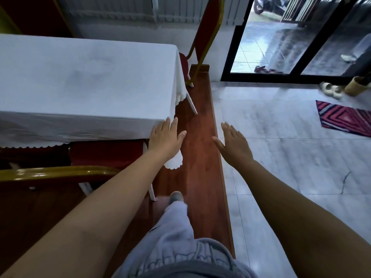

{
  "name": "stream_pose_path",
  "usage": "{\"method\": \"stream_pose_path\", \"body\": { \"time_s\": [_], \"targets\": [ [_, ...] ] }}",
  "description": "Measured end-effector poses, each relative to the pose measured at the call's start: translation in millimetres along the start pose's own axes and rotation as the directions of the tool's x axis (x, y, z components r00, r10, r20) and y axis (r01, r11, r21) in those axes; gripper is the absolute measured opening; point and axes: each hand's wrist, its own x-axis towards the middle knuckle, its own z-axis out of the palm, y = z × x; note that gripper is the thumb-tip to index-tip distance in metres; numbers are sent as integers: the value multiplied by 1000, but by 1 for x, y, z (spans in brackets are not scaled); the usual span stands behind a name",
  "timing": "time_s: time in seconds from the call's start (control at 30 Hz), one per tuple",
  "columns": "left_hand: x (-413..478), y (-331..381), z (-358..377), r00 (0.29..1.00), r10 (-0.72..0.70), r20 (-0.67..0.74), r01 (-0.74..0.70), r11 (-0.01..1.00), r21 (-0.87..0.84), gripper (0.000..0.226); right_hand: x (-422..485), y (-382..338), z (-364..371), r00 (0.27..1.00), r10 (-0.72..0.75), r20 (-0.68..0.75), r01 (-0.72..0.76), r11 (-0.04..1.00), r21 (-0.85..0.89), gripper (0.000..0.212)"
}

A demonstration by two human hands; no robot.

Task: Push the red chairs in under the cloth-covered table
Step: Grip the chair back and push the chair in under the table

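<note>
A white cloth covers the table [80, 77] at the left. One red chair with a gold frame [60, 171] stands at the near side, its seat [106, 153] partly under the cloth. A second red chair [208, 31] stands at the table's far right end, its seat edge just under the cloth. My left hand [166, 140] hovers open over the table's near right corner, fingers spread. My right hand [233, 143] is open in the air to the right, over the floor edge, holding nothing.
I stand on a raised wooden platform [200, 147] whose right edge drops to a pale tiled floor [281, 157]. A striped mat [345, 117], slippers [331, 89] and a glass door [281, 37] lie at the right. My leg [176, 223] shows below.
</note>
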Motion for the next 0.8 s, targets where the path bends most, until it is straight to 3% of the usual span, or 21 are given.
{"method": "stream_pose_path", "body": {
  "time_s": [0.47, 0.8],
  "targets": [
    [210, 29, -17, 998, -7, -65, 3, 998, -64, 59, 203, 51, -30, 999, 44, -2, -44, 998, -47, 64],
    [345, 43, -33, 999, 20, -45, -25, 992, -123, 58, 340, 61, -46, 993, 110, -40, -108, 993, 53, 62]
  ]
}}
